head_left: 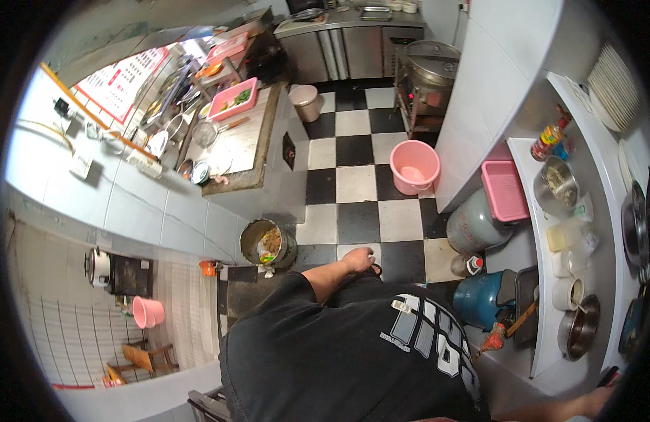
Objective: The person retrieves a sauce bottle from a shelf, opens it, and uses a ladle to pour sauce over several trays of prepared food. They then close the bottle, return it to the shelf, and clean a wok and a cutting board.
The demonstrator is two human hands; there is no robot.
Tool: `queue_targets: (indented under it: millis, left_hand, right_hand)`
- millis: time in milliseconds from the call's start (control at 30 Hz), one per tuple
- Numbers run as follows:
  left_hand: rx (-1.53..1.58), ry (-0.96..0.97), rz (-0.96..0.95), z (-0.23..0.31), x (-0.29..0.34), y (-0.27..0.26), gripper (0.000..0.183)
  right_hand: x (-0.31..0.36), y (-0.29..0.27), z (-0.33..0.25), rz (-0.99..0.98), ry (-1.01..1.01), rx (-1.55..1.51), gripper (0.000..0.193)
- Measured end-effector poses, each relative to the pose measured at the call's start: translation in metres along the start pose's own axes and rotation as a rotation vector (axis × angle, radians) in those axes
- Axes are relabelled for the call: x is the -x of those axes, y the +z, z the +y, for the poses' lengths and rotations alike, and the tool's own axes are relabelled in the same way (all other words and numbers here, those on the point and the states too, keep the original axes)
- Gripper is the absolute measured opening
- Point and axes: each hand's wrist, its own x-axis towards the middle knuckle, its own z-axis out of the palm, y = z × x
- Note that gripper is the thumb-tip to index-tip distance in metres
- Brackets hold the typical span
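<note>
My left hand (359,259) hangs in front of my body above the checkered floor, its fingers loosely curled with nothing seen in them. A dark sandal, partly hidden, shows just beyond it. At the lower right rim, my right hand (598,402) reaches toward the end of the shelf. A small dark thing with red on it (609,378) is beside its fingers, which are too dark and cut off to read. Nearest that arm on the white shelf (543,352) stands a steel bowl (579,336), with a white pot (567,294) next to it.
A metal bin with food scraps (258,247) stands left of my left hand. A pink bucket (414,167) is ahead on the floor. Grey (469,224) and blue (475,301) gas cylinders sit under the shelf. A counter (269,151) juts out at left; a large lidded pot (432,62) stands far right.
</note>
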Motion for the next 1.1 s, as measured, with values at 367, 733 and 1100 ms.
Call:
queue_targets:
  millis: [367, 733, 1100]
  left_hand:
    - [0.513, 1.169, 0.345, 0.212, 0.112, -0.233, 0.052]
    - [1.006, 0.907, -0.124, 0.033, 0.202, -0.356, 0.041]
    - [0.857, 0.059, 1.598, -0.071, 0.308, -0.288, 0.028]
  right_hand:
    - [0.271, 0.136, -0.383, -1.163, 0.395, -1.22, 0.057]
    - [0.393, 0.206, -0.617, -2.019, 0.223, -1.472, 0.075]
    - [0.514, 0.194, -0.775, -2.096, -0.618, -1.345, 0.058]
